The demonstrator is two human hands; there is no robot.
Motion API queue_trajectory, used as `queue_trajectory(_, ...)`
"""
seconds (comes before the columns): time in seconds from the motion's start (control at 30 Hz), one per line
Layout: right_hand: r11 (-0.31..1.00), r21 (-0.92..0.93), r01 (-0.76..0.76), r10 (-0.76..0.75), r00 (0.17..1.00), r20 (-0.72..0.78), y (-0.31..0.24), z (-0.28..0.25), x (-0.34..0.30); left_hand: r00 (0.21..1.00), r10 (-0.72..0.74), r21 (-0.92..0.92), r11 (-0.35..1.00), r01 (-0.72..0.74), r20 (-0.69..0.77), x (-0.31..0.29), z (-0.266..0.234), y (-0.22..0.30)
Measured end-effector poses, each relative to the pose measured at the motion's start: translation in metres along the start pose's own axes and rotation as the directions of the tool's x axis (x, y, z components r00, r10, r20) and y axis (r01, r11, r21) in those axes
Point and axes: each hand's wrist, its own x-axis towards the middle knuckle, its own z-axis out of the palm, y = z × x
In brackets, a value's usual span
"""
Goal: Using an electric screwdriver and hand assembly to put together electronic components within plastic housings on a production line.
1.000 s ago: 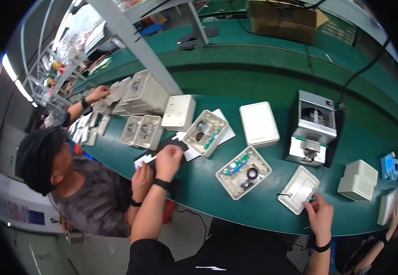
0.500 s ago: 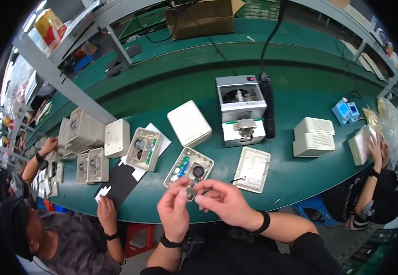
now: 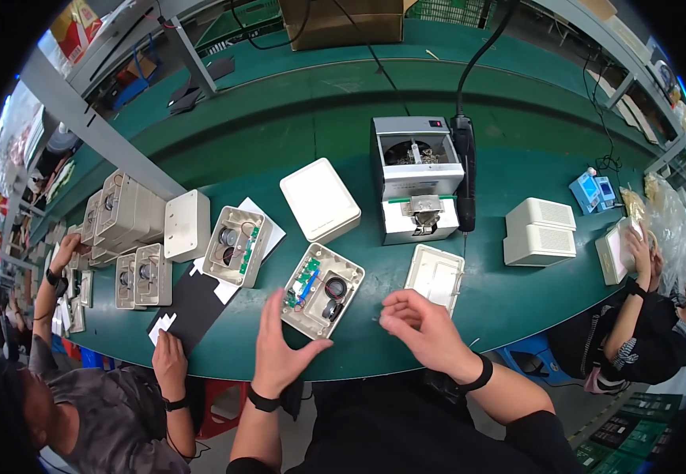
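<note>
Taking my clock from the open beige housing (image 3: 293, 317), which lies on the green tabletop (image 3: 359, 351) just ahead of me, my left hand (image 3: 278, 351) is at seven o'clock, thumb and fingers spread wide apart with nothing between them, right by the near corner. My right hand (image 3: 430, 332) is at four, palm turned inward and fingers loosely curled; from where I watch, I can't fairly tell whether something tiny sits in the fingertips. Inside the housing I see green circuit boards (image 3: 307, 276), a blue part (image 3: 308, 286) and a round black speaker (image 3: 335, 287). At three, near the right hand, lies a pale flat cover (image 3: 430, 272). At nine there is a black sheet (image 3: 201, 304), with a co-worker's hand (image 3: 171, 365) beyond at eight. A second open housing (image 3: 223, 276) is at ten, and a closed white box (image 3: 319, 197) at twelve. Farther off, a grey machine (image 3: 418, 186) stands at one, a black handheld tool (image 3: 464, 178) upright against its right side.
</note>
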Motion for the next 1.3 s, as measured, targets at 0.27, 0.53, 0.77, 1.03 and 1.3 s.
queue_trajectory(0.27, 0.936, -0.324, 0.140, -0.112, 0.988, 0.104, -0.010, -0.002, 0.025, 0.976, -0.186, -0.125, 0.972, 0.199, 0.112, -0.038, 0.016, 0.021)
queue_trajectory(0.53, 0.710, -0.560, 0.428, -0.282, 0.900, 0.332, -0.019, 0.002, 0.061, 0.991, -0.033, 0.018, 0.999, 0.036, -0.126, -0.019, 0.021, 0.035)
queue_trajectory(0.77, 0.698, -0.547, 0.462, -0.209, 0.862, 0.462, -0.011, 0.015, 0.083, 0.974, 0.224, 0.183, 0.957, -0.226, 0.030, -0.023, 0.061, 0.062)
queue_trajectory(1.03, 0.573, -0.748, 0.336, -0.121, 0.937, 0.328, -0.013, 0.004, -0.013, 0.996, 0.025, 0.376, 0.927, 0.008, -0.083, -0.041, 0.003, 0.007)
queue_trajectory(1.3, 0.559, -0.681, 0.473, -0.478, 0.855, 0.201, -0.008, 0.005, 0.018, 0.976, -0.217, -0.343, 0.919, 0.196, -0.023, 0.006, 0.027, 0.002)
